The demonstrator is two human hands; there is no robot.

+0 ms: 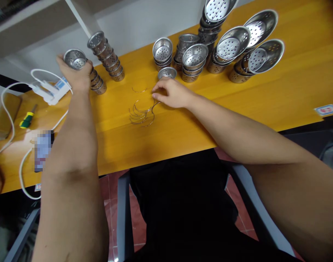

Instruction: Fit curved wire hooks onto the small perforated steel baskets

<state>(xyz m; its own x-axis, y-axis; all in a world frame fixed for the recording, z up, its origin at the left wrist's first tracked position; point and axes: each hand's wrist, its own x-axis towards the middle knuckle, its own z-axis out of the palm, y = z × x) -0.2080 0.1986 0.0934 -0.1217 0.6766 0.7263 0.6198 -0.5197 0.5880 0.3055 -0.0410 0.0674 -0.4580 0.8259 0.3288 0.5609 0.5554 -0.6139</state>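
Note:
My left hand [79,78] is wrapped round a perforated metal cup [75,59] at the top of a leaning stack of such cups [98,85]. My right hand [173,92] hovers over the table's middle, thumb and forefinger slightly apart, with no object visible between them. Just below and left of its fingertips lies a loose group of thin curved wires [140,114]. One more curved wire [139,91] lies apart from them. Right behind the right hand stands a small perforated cup [167,72], partly hidden by it.
Another tall cup stack [108,58] leans beside the left hand. Several stacks of perforated cups [195,60] and wider slanted ones [265,58] stand at the back right. At left are a power strip [55,92] with white cables, a screwdriver [27,119] and a phone [43,151].

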